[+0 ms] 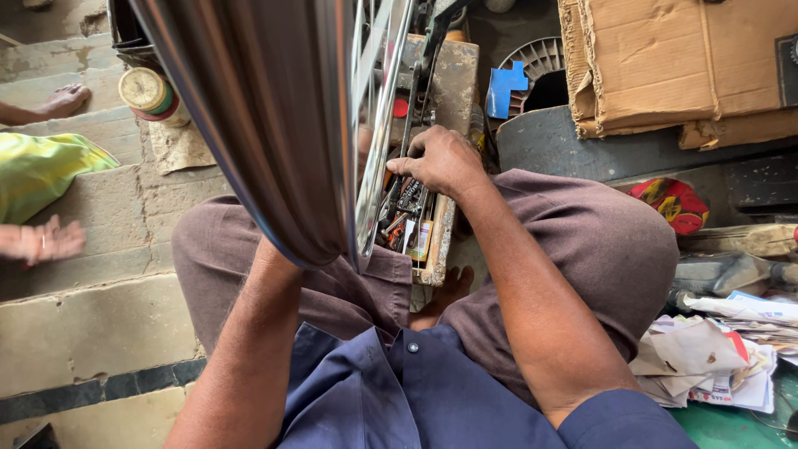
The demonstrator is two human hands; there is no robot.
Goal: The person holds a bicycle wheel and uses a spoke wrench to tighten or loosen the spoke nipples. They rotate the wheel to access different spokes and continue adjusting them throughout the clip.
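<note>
While fingers (pixel 413 163) curl, tools (pixel 405 214) lie beneath.

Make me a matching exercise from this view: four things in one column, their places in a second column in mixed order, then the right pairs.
Things:
1. right hand
2. cardboard box
3. roll of tape
4. pile of papers

Places:
A. top right corner, on a dark surface
B. upper left, on the stone steps
C. on the tools in the wooden toolbox
D. lower right, beside the person's knee

Pairs: 1-C, 2-A, 3-B, 4-D
</note>
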